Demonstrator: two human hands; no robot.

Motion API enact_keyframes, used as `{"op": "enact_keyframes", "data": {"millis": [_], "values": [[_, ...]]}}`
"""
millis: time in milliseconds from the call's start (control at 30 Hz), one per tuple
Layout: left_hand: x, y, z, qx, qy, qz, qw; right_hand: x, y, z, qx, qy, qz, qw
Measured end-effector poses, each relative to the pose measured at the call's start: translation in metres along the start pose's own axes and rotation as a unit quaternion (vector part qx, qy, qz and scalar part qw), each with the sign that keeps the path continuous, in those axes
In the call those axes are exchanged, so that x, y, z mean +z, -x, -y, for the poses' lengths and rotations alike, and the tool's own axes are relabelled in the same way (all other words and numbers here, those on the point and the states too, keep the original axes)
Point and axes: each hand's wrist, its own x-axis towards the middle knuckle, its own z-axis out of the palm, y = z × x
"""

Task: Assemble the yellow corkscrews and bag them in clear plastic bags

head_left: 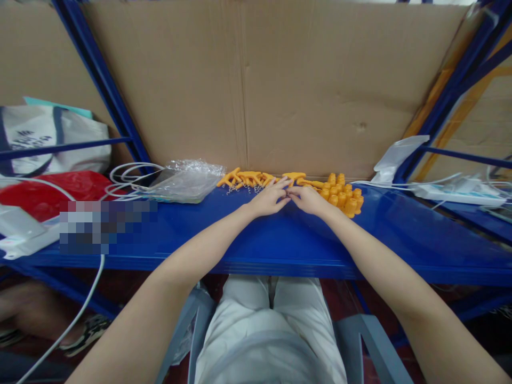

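My left hand (pixel 269 199) and my right hand (pixel 309 199) meet over the blue table, fingertips close together. Thumbs and fingers of both are pinched around something small and dark that I cannot make out. Right behind the fingertips is a yellow T-shaped handle (pixel 294 176); whether the fingers hold it is unclear. Left of my hands lie several corkscrews (pixel 248 177) with yellow handles and metal spirals. Beside my right hand stands a cluster of yellow cylindrical sleeves (pixel 340 196). More yellow pieces (pixel 314 183) lie between, partly hidden by my right hand.
Clear plastic bags (pixel 188 181) and coiled white cable (pixel 134 178) lie left on the blue table (pixel 272 245). A red bag (pixel 60 189) is farther left. At right is a white power strip (pixel 460 194). Cardboard (pixel 280 85) closes off the back; blue posts (pixel 100 80) frame it.
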Motion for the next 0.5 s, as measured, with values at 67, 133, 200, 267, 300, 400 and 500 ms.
{"op": "enact_keyframes", "data": {"millis": [67,133,200,267,300,400,500], "values": [[0.004,-0.001,0.004,-0.013,0.019,0.004,1.000,0.001,0.000,-0.001,-0.010,-0.014,0.006,1.000],[0.006,-0.002,0.008,-0.019,0.037,0.009,0.999,0.002,0.000,-0.002,-0.020,-0.030,0.009,0.999],[0.008,-0.002,0.011,-0.021,0.051,0.012,0.998,0.003,-0.001,-0.004,-0.022,-0.037,0.014,0.999],[0.010,-0.003,0.012,-0.022,0.056,0.014,0.998,0.004,-0.001,-0.005,-0.016,-0.034,0.019,0.999],[0.011,-0.003,0.013,-0.023,0.057,0.015,0.998,0.004,-0.001,-0.005,-0.013,-0.031,0.022,0.999],[0.013,-0.004,0.012,-0.023,0.060,0.009,0.998,0.006,-0.001,-0.006,-0.007,-0.029,0.027,0.999],[0.014,-0.005,0.011,-0.028,0.054,-0.010,0.998,0.007,-0.001,-0.006,-0.008,-0.032,0.023,0.999]]}}
